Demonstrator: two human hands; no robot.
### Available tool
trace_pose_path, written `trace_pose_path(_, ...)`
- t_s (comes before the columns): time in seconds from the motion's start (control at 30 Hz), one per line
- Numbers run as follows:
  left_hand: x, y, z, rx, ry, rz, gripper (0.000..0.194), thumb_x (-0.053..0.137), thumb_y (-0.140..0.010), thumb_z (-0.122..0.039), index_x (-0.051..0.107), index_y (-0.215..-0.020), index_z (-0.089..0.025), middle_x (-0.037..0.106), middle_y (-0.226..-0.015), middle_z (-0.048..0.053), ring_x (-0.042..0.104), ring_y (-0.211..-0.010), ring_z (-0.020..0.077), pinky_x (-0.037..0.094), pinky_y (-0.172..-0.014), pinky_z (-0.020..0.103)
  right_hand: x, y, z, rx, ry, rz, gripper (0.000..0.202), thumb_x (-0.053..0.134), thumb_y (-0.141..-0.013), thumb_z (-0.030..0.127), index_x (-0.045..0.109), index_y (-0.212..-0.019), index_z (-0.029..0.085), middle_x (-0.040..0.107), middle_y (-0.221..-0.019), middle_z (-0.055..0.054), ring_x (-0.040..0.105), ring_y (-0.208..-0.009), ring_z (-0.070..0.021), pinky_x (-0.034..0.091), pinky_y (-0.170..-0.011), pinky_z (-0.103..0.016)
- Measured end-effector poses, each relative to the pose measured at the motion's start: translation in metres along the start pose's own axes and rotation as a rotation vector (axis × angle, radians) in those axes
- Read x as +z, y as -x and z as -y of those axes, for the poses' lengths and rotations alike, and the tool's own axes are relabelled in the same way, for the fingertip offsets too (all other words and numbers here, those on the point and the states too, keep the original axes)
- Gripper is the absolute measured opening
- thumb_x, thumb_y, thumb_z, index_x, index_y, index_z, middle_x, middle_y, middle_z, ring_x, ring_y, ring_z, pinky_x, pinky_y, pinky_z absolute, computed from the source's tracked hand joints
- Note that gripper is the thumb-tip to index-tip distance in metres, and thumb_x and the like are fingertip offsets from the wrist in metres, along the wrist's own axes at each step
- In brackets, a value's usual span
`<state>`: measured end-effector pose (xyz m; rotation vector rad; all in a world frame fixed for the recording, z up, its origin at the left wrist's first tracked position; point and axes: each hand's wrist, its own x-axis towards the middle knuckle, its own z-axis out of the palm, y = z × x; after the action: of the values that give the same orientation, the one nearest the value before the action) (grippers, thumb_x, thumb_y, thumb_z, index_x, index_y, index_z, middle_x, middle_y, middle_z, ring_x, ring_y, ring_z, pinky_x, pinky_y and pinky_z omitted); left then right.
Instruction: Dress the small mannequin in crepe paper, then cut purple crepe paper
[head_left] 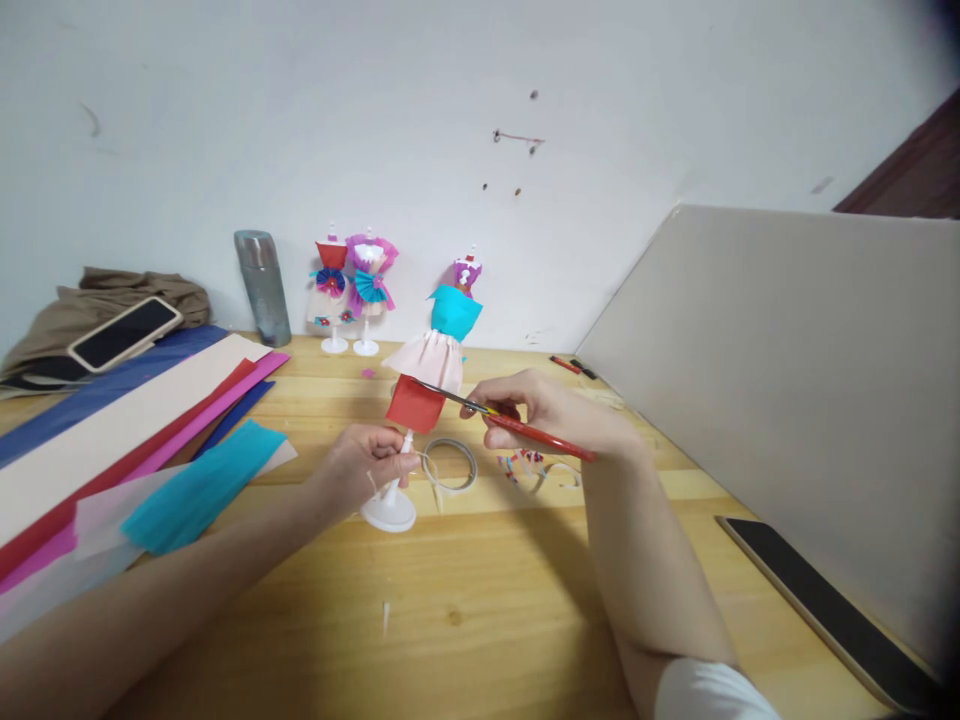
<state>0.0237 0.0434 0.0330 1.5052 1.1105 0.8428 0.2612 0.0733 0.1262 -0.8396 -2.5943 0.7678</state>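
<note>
A small white dress stand (391,508) leans to the right, its post in the closed fingers of my left hand (367,462). The figure on it wears a turquoise paper top (454,314), a pale pink gathered skirt (429,358) and a red paper piece (415,404) below. My right hand (534,408) is closed on tweezers or slim scissors with red handles (541,436); the dark tips lie at the upper edge of the red piece, under the skirt. A thin pale strip (431,470) hangs beside my left fingers.
Behind stand two dressed figures (335,343), (366,347) and a bottle (262,288). Coloured paper (202,485) and a phone (126,334) lie left. A tape roll (472,468) and small trimmings (525,462) are mid-table. Another phone (817,605) and a large pale panel (780,380) are right.
</note>
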Motion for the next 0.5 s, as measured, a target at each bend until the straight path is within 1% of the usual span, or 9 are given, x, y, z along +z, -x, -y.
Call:
trace_pose_path(0.1, 0.0002, 0.0005, -0.0006, 0.008, -0.006, -0.003, 0.028, 0.063, -0.065, -0.042, 0.058, -0.055, -0.016, 0.053, -0.048, -0.002, 0.039, -0.04, 0.0063, 0.026, -0.042, 0.02, -0.0002, 0.0001, 0.0008, 0.023, -0.011, 0.005, 0.048, 0.062, -0.084, 0.063, 0.058, -0.08, 0.015, 0.048, -0.066, 0.002, 0.039, -0.059, -0.0098, 0.031, -0.054, -0.023)
trace_pose_path(0.37, 0.0003, 0.0011, 0.0038, 0.012, 0.002, 0.001, 0.028, 0.063, -0.067, -0.042, 0.059, -0.058, -0.016, 0.056, -0.051, -0.001, 0.041, -0.041, 0.0065, 0.026, -0.042, 0.02, -0.0011, -0.0002, 0.0008, 0.048, -0.03, 0.028, 0.051, 0.061, -0.083, 0.065, 0.059, -0.079, 0.014, 0.045, -0.064, 0.003, 0.036, -0.057, -0.0095, 0.03, -0.054, -0.024)
trace_pose_path(0.5, 0.0004, 0.0012, -0.0001, 0.007, 0.008, 0.001, 0.027, 0.064, -0.067, -0.04, 0.058, -0.055, -0.016, 0.052, -0.047, -0.002, 0.039, -0.04, 0.0064, 0.026, -0.042, 0.02, -0.0004, -0.0003, 0.0007, 0.048, -0.026, 0.027, 0.05, 0.062, -0.082, 0.064, 0.059, -0.078, 0.014, 0.044, -0.064, 0.004, 0.035, -0.056, -0.0091, 0.029, -0.053, -0.024)
